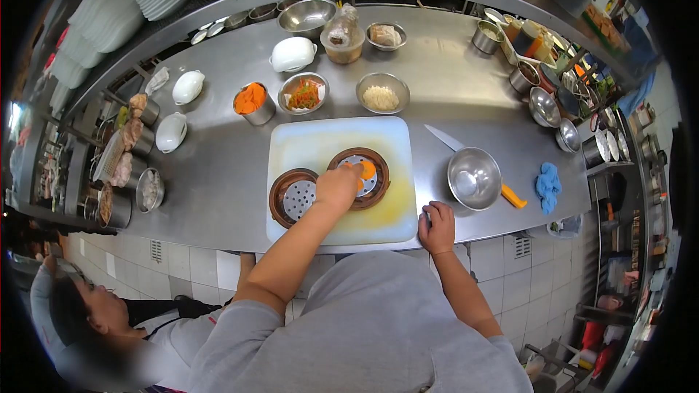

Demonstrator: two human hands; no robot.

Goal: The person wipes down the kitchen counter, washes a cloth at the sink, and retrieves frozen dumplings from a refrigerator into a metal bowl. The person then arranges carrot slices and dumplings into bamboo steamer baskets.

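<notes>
The left hand [336, 191] reaches over the right-hand round wooden steamer basket [385, 183], its fingers bent downward and drawn together at the orange slices [368, 169] on the perforated metal disc [372, 186] inside; whether the fingertips pinch a slice or only press on one cannot be told. The right hand [437, 228] rests at the worktable's near edge, just beside the cutting board, its fingers loosely curled; whether anything is inside them is hidden. Just to the left of the first basket, a second wooden steamer basket [275, 207] holds another perforated disc [298, 200]. Both baskets stand on the white cutting board [320, 135], which is stained yellow toward its right side. To the right of the board, a stainless steel bowl [474, 178] stands with a knife blade [443, 136] showing past its far side and an orange handle [513, 196] past its near right side; the bowl hides whether they join. A crumpled blue cloth [548, 188] lies farther right. Beyond the board are a metal container of orange slices [251, 99], a bowl of shredded orange and green vegetables [303, 94] and a bowl of pale chopped pieces [381, 97]. White lidded dishes [293, 54] stand farther back and to the left. At lower left, a co-worker [175, 335] in a grey top is beside the person.
</notes>
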